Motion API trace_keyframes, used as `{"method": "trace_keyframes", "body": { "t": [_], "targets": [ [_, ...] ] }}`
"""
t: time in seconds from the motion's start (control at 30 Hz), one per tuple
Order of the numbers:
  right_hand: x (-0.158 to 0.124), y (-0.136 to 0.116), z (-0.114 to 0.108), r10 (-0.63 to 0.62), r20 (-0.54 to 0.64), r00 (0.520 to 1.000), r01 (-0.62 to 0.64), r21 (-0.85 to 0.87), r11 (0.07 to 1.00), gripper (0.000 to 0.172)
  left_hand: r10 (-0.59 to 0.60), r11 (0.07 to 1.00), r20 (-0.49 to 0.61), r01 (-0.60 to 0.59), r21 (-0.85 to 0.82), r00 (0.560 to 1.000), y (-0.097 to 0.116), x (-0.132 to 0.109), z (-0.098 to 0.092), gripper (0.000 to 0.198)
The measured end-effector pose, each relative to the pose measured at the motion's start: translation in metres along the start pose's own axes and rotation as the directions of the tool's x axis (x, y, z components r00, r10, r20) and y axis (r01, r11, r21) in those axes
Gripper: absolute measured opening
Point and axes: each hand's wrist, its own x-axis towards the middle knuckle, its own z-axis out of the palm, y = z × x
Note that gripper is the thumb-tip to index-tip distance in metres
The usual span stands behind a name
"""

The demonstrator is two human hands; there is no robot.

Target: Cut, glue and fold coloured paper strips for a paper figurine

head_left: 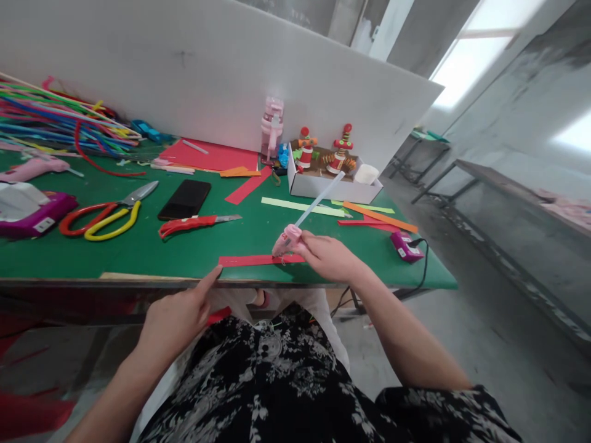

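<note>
My right hand (330, 255) is wrapped round a pink hot glue gun (287, 240), from whose back a long pale glue stick (321, 198) sticks out. The gun's nozzle points down at a red paper strip (249, 261) lying along the table's near edge. With its index finger stretched out, my left hand (178, 317) touches the left end of that strip. Its other fingers are curled, and a second red strip (218, 315) pokes out beside them below the table edge. A red utility knife (198, 224) with its blade out lies beyond the strip.
On the green table (258, 234) are scissors (108, 212), a black phone (185, 199) and paper strips (302, 206). A white box (335, 187) holds small figures. Pipe cleaners (60, 117) pile up at left. A purple power block (406, 247) with a cord sits right.
</note>
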Motion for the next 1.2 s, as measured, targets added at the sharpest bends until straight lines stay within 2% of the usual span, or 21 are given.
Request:
{"method": "trace_keyframes", "body": {
  "t": [0.5, 1.2],
  "targets": [
    [-0.009, 0.016, -0.001, 0.018, 0.004, 1.000, -0.018, 0.053, 0.998, 0.041, -0.006, 0.999, 0.010, 0.006, 0.044, 1.000, -0.001, -0.002, -0.001, 0.061],
    [-0.030, 0.035, -0.010, 0.106, 0.001, 0.994, -0.106, 0.004, 0.994, 0.037, -0.019, 0.999, 0.051, 0.017, 0.039, 0.999, 0.002, -0.005, -0.011, 0.059]
  ]
}}
